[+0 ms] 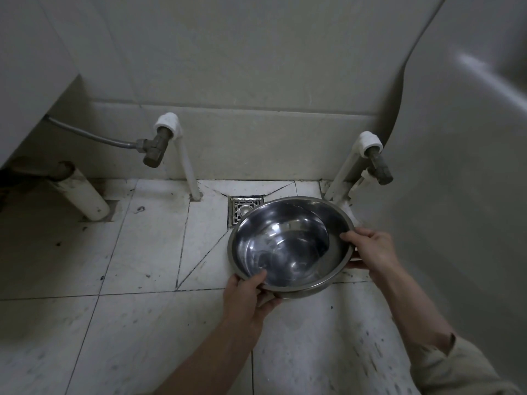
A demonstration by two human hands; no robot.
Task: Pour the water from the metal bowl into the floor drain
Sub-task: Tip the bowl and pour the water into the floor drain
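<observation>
A shiny metal bowl (288,243) is held above the tiled floor, its far rim covering the near right part of a square metal floor drain (242,209). Clear water lies in the bowl's bottom. My left hand (248,300) grips the near rim, thumb inside the bowl. My right hand (368,249) grips the right rim, thumb over the edge. The bowl looks roughly level, tipped slightly toward the drain.
White pipes with brass valves rise from the floor at left (162,143) and right (373,161) of the drain. A thick white drainpipe (82,195) slants at far left. A large white fixture (456,166) fills the right side. Stained white floor tiles (142,252) spread to the left.
</observation>
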